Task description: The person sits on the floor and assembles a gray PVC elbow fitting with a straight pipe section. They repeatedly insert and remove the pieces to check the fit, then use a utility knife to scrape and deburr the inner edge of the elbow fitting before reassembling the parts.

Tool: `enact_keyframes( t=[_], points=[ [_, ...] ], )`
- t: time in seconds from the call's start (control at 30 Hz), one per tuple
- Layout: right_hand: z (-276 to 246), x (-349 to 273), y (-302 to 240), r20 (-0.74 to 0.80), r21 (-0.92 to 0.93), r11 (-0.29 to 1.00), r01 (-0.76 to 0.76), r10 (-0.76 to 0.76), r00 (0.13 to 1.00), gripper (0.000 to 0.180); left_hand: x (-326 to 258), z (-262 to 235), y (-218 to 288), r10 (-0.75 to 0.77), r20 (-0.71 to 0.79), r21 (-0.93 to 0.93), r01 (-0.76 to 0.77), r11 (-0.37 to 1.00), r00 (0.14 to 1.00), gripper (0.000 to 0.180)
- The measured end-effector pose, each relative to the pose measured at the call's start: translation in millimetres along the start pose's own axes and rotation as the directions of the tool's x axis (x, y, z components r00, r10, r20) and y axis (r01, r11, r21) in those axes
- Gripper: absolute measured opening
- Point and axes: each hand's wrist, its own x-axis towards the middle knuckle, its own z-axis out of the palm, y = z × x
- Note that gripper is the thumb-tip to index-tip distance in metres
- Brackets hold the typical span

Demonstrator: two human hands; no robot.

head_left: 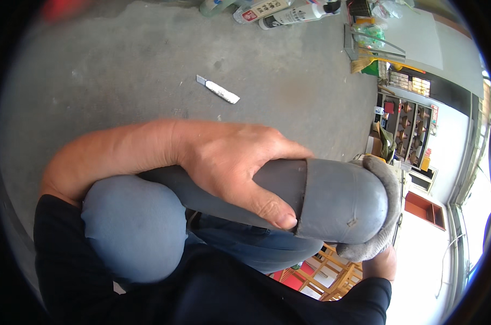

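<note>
A long grey tube [279, 174] lies across my legs, with a wider, smooth grey cap-like piece [344, 200] at its right end. A dark seam line runs where the two meet. My bare left hand [232, 162] is wrapped over the tube just left of that seam; its thumb lies along the near side and most of its fingers are hidden behind. My right hand [385, 208], in a grey knitted glove, cups the rounded end of the cap-like piece. Beyond them on the floor lies a knife [218, 89] with a white handle and a short flat blade.
My knee [134, 227] in blue trousers stands inside the bend of my left arm. On the grey concrete floor [121, 70], several bottles [294, 16] lie at the far edge. A broom [362, 65], shelves [410, 127] and wooden chairs [324, 271] are to the right.
</note>
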Motion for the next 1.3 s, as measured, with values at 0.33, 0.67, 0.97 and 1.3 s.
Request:
enact_keyframes(
  t=[0.33,0.67,0.97,1.3],
  points=[
    [-29,18,8,-0.006,-0.024,1.000,0.003,-0.003,1.000,0.085,5,-9,4,-0.147,0.026,0.160,0.141,0.977,0.989,0.081],
    [-21,7,35,-0.063,-0.001,0.975,-0.224,0.223,0.973,0.066,5,9,1,-0.148,-0.094,0.187,0.163,0.969,0.985,0.078],
    [-21,7,29,0.026,-0.117,0.964,0.238,-0.237,0.971,0.112,8,16,1,-0.184,-0.137,0.230,0.212,0.950,0.973,0.077],
    [-14,17,11,0.001,-0.357,0.891,0.280,-0.300,0.954,0.131,6,18,0,-0.125,-0.243,0.369,0.211,0.905,0.962,0.078]
  ],
)
